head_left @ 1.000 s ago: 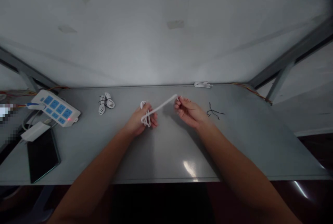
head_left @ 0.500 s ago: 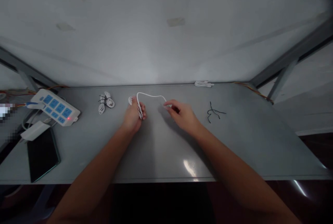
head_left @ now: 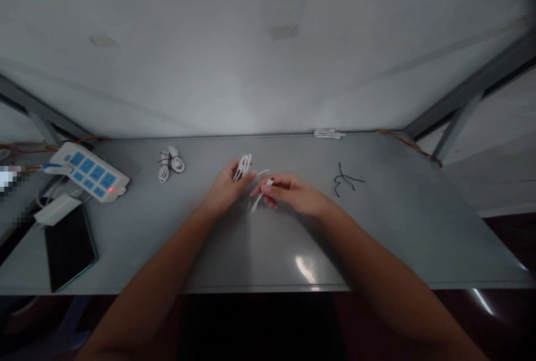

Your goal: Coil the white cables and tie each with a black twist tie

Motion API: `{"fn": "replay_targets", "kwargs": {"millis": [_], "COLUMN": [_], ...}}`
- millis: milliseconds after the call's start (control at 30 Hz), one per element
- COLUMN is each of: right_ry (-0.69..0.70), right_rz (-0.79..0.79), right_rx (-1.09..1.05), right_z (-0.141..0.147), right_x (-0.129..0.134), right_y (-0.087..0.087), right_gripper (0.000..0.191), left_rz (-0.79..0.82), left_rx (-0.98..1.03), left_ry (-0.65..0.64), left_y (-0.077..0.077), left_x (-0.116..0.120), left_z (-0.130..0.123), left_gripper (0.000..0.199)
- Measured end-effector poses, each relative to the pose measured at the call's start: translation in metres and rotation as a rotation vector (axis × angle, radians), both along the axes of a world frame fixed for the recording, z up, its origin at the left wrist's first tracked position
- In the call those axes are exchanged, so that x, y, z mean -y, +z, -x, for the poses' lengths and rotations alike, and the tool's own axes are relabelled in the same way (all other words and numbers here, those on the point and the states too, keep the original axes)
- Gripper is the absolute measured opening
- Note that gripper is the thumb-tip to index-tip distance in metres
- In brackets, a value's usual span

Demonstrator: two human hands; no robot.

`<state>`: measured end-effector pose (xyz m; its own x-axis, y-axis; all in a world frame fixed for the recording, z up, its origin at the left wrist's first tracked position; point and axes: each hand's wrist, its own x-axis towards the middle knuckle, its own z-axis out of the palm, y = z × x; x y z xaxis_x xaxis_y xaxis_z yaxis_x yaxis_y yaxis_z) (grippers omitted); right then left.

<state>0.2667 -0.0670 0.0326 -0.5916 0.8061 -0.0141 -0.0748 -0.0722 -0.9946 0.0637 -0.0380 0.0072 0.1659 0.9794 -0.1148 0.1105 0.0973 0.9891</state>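
A white cable (head_left: 242, 167) is folded into loops, and my left hand (head_left: 228, 185) is closed around them above the table. My right hand (head_left: 288, 190), just to the right, pinches the cable's plug end (head_left: 268, 183) between thumb and fingers. A short stretch of cable hangs below the right fingertips, slightly blurred. To the left lies a bundle of white cable (head_left: 171, 164) bound with a black tie. Several black twist ties (head_left: 345, 177) lie loose to the right of my right hand.
A folded white cable (head_left: 329, 134) rests by the back wall. At the left are a white power strip (head_left: 90, 172) with blue sockets and a red light, a white adapter (head_left: 57, 210), and a dark tablet-like device (head_left: 71, 248). The table's front edge (head_left: 268, 288) runs below my forearms.
My left hand has moved right with the looped cable and turned, showing the loops upright. My right hand has come closer to it, the stretched cable between them now slack and short.
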Motion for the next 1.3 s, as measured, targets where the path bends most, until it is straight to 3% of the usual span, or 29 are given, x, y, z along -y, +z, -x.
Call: {"fn": "replay_targets", "kwargs": {"millis": [100,200,267,333,433,533,700,767,1000,1200,1300], "right_ry": [-0.228,-0.424,-0.467,-0.394,-0.165,-0.024,-0.101,-0.112,-0.116,-0.186,-0.197], "right_rz": [0.07,0.205,0.307,0.417,0.506,0.448,0.314,0.298,0.327,0.4,0.431], "right_rx": [-0.055,-0.037,-0.006,-0.005,-0.074,-0.132,-0.132,-0.15,-0.172,-0.185,-0.2], "right_z": [-0.002,-0.003,-0.005,-0.008,-0.013,-0.016,-0.013,-0.01,0.001,0.007,0.008], "right_x": [-0.009,-0.017,-0.019,-0.02,-0.019,-0.019,-0.019,-0.018,-0.016,-0.013,-0.011], "right_y": [-0.01,-0.022,-0.026,-0.026,-0.022,-0.021,-0.024,-0.024,-0.024,-0.028,-0.029], "right_gripper": [0.029,0.021,0.023,0.031,0.041,0.037,0.028,0.03,0.039,0.038,0.032], "left_rz": [-0.108,-0.18,-0.175,-0.104,0.052,0.087,-0.217,-0.269,-0.316,-0.467,-0.464], "left_rx": [-0.157,-0.218,-0.174,-0.025,0.22,0.215,-0.128,-0.191,-0.23,-0.28,-0.261], "left_ry": [-0.086,-0.043,-0.031,-0.069,-0.161,-0.215,-0.213,-0.23,-0.313,-0.262,-0.224], "left_y": [0.002,0.001,-0.001,-0.002,-0.002,0.001,0.004,0.004,0.004,-0.011,-0.012], "left_x": [0.003,0.003,0.003,0.004,0.006,0.008,0.008,0.008,0.008,0.009,0.01], "left_z": [0.0,-0.001,-0.001,0.0,0.002,0.002,-0.003,-0.004,-0.002,-0.007,-0.008], "left_gripper": [0.029,0.02,0.022,0.028,0.041,0.049,0.032,0.03,0.028,0.025,0.021]}}
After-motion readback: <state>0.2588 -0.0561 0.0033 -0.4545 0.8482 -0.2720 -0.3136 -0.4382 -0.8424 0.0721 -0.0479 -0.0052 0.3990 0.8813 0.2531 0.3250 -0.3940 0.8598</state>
